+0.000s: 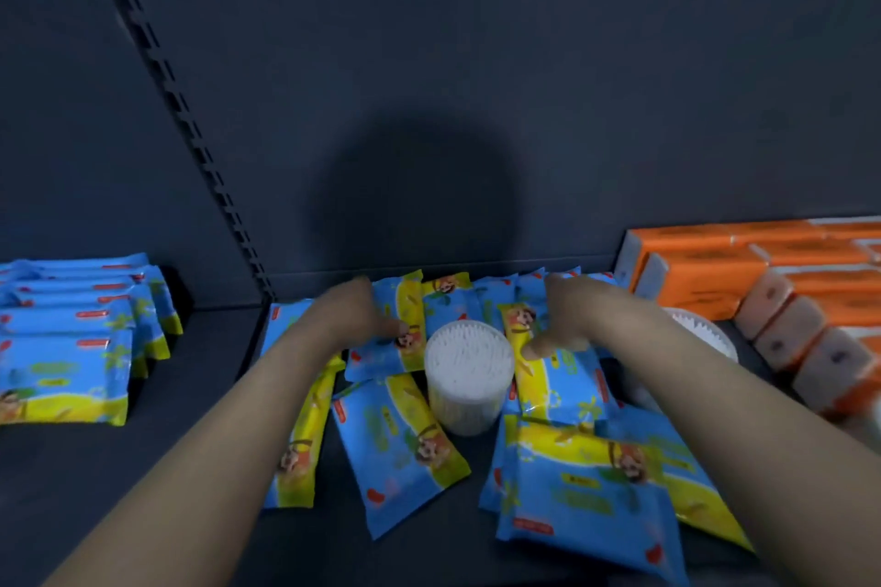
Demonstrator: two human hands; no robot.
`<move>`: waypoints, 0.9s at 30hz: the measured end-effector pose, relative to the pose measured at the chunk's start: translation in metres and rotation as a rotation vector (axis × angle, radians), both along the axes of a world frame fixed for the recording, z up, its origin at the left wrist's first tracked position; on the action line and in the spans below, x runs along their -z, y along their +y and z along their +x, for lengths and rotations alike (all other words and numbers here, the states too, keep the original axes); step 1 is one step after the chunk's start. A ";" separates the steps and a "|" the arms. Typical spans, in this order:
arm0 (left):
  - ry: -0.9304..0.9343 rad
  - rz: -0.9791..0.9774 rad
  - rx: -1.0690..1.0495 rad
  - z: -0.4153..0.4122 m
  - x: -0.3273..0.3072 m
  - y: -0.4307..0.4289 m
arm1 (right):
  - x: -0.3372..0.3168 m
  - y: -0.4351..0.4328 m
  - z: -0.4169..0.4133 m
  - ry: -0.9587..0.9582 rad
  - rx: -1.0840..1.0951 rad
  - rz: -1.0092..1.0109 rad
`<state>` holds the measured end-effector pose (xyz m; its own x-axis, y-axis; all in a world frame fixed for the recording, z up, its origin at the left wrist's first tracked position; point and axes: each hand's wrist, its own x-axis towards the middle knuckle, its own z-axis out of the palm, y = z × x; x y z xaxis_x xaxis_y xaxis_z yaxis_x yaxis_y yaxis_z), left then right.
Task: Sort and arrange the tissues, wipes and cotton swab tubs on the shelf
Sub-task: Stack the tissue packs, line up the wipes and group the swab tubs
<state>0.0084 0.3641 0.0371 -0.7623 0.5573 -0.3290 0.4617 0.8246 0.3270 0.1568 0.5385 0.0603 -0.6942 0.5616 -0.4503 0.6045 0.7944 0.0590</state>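
My left hand (pixel 367 315) and right hand (pixel 565 322) look, through blur, curled onto wipes packs (pixel 558 391) near the shelf (pixel 95 491) back edge, flanking the upright swab tub (pixel 467 377) mid-shelf; dragging packs could topple it

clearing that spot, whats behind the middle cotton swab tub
Wipe packs lie behind the cotton swab tub, near the back panel. The left hand and right hand cover parts of them.

The right forearm (pixel 667 353) hides most of a swab tub (pixel 705 331) (only its rim shows); tissue packs (pixel 715 281) overrun the right edge.
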 end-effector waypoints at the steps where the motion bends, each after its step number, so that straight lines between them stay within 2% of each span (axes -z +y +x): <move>1: -0.004 -0.030 -0.001 0.000 0.000 0.002 | 0.000 -0.001 0.000 -0.001 0.032 -0.009; 4: -0.028 -0.012 -0.028 0.001 0.000 0.006 | 0.000 -0.003 0.000 0.031 0.060 -0.050; 8: -0.176 0.284 -0.186 0.002 0.003 0.004 | -0.004 -0.003 0.001 0.128 0.102 -0.107; 10: -0.192 0.434 -0.213 0.002 0.001 0.001 | -0.014 -0.002 0.003 0.183 0.117 -0.086; 14: -0.069 0.580 -0.209 0.013 -0.016 -0.011 | -0.037 0.002 0.003 0.228 0.041 0.025; 17: -0.046 0.678 -0.253 0.021 -0.030 -0.023 | -0.043 0.008 0.001 0.314 0.021 0.047; 22: 0.012 0.826 -0.313 0.030 -0.043 -0.051 | -0.051 0.001 -0.015 0.548 -0.024 -0.059; 27: 0.089 0.915 -0.343 0.030 -0.059 -0.100 | -0.065 -0.046 -0.055 0.787 -0.152 -0.214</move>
